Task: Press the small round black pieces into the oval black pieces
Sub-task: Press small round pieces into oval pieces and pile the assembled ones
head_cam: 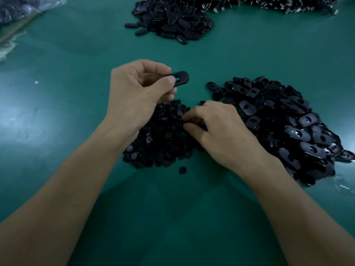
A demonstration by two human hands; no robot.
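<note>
The left hand [138,93] is raised above the green surface [172,217], thumb and curled fingers pinching one end of a single oval black piece [180,77]. The piece is flat, matt and round-ended, and it lies nearly level, its free end pointing right. A small slot opens beside the thumb tip; the gripped end is covered by the fingers.

The right hand [217,127] rests palm down, with fingers bent into the heap of small round black pieces [161,143] directly below the left hand. Thumb and forefinger lie close together at the heap's top, but black against black conceals whether a piece sits between them, so the grip cannot be told. The round pieces read as little discs, their detail mostly lost in the dim light. One stray round piece [182,170] lies just off the near edge of the heap.

To the right, partly behind the right hand, spreads a glossy pile of oval pieces [284,127], many showing a dark hole. A far pile of oval pieces [172,18] and a pile with metal parts [278,4] are cut off by the top edge. A blurred plastic bag [23,6] occupies the top left corner.
</note>
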